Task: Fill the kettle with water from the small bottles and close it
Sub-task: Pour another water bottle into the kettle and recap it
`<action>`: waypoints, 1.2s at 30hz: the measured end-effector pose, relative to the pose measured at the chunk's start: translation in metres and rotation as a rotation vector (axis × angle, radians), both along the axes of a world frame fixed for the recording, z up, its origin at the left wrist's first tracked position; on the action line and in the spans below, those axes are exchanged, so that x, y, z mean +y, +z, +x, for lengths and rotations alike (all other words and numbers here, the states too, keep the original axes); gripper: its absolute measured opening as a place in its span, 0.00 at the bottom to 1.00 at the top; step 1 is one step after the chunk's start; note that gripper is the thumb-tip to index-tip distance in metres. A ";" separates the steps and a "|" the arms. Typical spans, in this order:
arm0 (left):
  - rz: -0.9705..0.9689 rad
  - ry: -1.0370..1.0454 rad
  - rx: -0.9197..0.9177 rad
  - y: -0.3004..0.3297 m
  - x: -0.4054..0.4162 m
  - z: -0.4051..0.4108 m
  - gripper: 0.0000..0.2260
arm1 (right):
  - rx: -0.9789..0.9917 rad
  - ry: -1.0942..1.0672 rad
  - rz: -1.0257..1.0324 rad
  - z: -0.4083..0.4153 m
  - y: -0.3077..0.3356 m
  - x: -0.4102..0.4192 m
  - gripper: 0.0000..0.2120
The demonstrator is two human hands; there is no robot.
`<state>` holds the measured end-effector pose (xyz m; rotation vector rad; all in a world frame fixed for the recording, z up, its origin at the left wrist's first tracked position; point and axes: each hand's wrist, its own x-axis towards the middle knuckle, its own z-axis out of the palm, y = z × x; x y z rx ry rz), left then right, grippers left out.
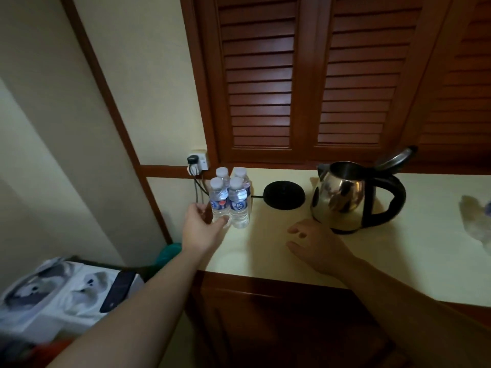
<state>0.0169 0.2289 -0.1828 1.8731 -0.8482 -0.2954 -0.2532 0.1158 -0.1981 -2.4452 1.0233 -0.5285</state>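
Several small water bottles (230, 197) with white caps stand in a cluster at the left end of the pale counter (265, 251). My left hand (203, 229) curls round the base of the front left bottle (219, 201). A steel kettle (350, 195) with a black handle stands at the right, off its base, its lid (396, 158) tipped up open. My right hand (316, 245) hovers over the counter just in front of the kettle, fingers relaxed and holding nothing.
The round black kettle base (284, 194) lies between bottles and kettle, its cord running to a wall socket (198, 162). Crumpled clear plastic (475, 221) lies at the counter's right edge. Louvred wooden shutters (292, 75) rise behind. Boxes (66, 288) sit low at the left.
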 end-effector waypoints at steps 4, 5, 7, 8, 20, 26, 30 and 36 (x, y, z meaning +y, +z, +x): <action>0.011 -0.129 0.112 0.008 -0.015 0.007 0.32 | -0.014 -0.027 0.018 -0.006 0.001 0.000 0.14; 0.016 -0.140 0.103 0.008 -0.019 0.008 0.31 | -0.018 -0.033 0.016 -0.007 0.001 0.000 0.14; 0.040 -0.126 0.063 0.009 -0.022 0.008 0.25 | -0.019 -0.045 0.012 -0.010 0.002 -0.001 0.13; 0.043 -0.114 0.052 0.010 -0.023 0.008 0.22 | -0.022 -0.050 0.008 -0.011 0.002 -0.001 0.13; 0.064 -0.388 0.055 -0.010 -0.006 -0.024 0.20 | -0.096 -0.003 -0.038 0.000 0.030 -0.002 0.13; 0.113 -0.500 -0.117 -0.017 -0.034 -0.070 0.21 | -0.133 0.027 -0.102 0.016 0.075 -0.005 0.16; 0.097 -0.545 -0.146 -0.020 -0.045 -0.084 0.24 | -0.112 -0.034 -0.116 0.015 0.090 -0.007 0.17; 0.115 -0.608 -0.164 -0.016 -0.055 -0.086 0.21 | 0.011 0.062 -0.099 0.008 0.105 -0.011 0.14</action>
